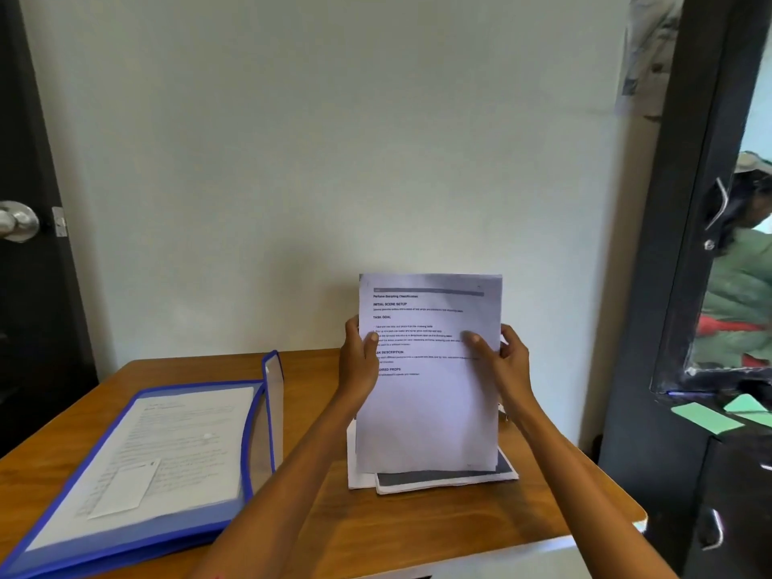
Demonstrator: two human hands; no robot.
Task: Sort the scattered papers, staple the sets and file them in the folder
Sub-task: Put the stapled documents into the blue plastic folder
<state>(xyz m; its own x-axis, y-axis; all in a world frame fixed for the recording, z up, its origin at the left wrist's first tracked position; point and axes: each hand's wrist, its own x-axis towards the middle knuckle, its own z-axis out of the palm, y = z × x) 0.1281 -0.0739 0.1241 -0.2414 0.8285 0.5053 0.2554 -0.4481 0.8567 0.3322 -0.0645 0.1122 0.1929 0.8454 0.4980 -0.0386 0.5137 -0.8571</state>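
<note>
I watch left hand [360, 358] and right hand [503, 356] pinching upright printed sheets [430, 394] — loose thumbs risk pages fanning onto the pile [438, 480].

The sheets [430, 394] I hold hide most of the pile [434, 480] behind. Folder [138, 465] corner runs off the frame; its pages are too blurred to read.
</note>
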